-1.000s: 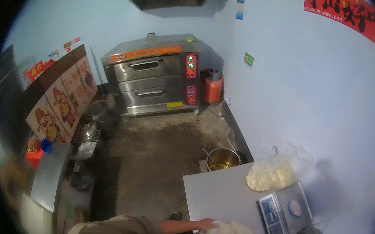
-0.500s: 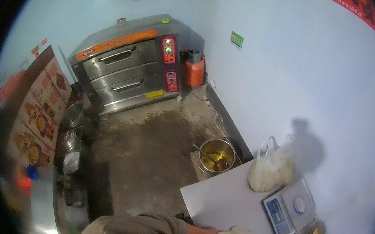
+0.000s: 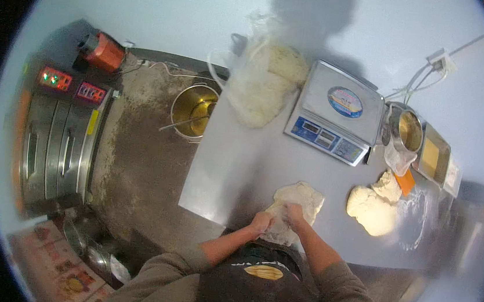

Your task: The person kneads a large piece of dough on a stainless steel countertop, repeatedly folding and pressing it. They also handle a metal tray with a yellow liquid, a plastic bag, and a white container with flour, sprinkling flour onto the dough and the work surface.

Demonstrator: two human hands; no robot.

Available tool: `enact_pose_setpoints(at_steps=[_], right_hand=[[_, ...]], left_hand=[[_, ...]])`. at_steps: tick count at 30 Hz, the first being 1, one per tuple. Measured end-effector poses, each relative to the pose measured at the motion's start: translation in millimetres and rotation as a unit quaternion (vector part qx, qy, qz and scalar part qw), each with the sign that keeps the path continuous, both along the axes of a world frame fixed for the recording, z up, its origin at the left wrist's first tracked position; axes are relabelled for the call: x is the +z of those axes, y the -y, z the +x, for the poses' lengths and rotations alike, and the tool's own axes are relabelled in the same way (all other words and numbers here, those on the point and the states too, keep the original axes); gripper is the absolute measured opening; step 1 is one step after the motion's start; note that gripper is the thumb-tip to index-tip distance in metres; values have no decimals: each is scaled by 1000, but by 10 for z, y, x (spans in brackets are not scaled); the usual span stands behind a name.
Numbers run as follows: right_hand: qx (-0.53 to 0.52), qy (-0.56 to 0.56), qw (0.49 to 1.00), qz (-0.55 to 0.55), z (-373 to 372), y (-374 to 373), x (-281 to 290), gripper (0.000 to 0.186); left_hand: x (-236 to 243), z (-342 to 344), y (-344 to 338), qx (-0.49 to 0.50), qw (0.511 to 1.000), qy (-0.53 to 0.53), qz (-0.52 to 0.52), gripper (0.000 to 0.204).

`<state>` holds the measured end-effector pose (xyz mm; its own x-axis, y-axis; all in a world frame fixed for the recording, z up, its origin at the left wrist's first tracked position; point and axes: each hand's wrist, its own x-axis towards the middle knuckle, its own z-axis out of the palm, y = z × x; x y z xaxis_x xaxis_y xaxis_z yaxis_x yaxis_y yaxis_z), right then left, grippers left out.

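A flattened piece of pale dough [image 3: 306, 197] lies near the front edge of the metal table, right before my body. My left hand [image 3: 260, 222] is closed on its near left side, fingers curled into it. Beside it, my right hand [image 3: 293, 213] is also closed, pressing into the middle of the dough. The fingertips of both hands are hidden in the dough. To the right sits a larger dough mass [image 3: 371, 211] with a smaller lump on its far side, touching an orange scraper [image 3: 405, 182]. White flour [image 3: 416, 220] is spread beside it.
A digital scale [image 3: 339, 111] stands at the table's back, next to a plastic bag [image 3: 259, 88] of pale contents. A metal pot [image 3: 404, 131] and a tray [image 3: 435, 152] are at back right. Left on the floor are an oil pot [image 3: 177, 107] with a ladle and an oven [image 3: 50, 144].
My view has swung right and down, so the table now fills the middle and the oven sits at the left. Both hands stay on the dough.
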<state>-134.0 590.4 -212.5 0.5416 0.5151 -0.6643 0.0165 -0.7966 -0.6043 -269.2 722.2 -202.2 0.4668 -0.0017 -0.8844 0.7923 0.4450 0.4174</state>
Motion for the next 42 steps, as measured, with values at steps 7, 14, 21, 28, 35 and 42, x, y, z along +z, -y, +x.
enact_pose_setpoints(at_steps=[7,14,21,28,35,42], right_hand=[[213,113,970,-34,16,-32,-162,22],[136,16,990,20,83,-84,-320,32],[49,-105,990,82,144,-129,-292,37],[153,-22,982,105,867,-57,-67,35],[-242,-284,927,25,951,-289,-56,41],[6,-75,994,83,1008,-254,-647,22]], left_hand=[[-509,248,370,-235,925,81,286,31],[-285,271,293,-350,828,137,416,29],[-370,220,490,-141,916,102,363,15],[148,827,248,338,940,-3,-48,28],[-205,1258,95,295,954,-40,-18,25],[-249,1317,50,293,955,-20,-48,25]])
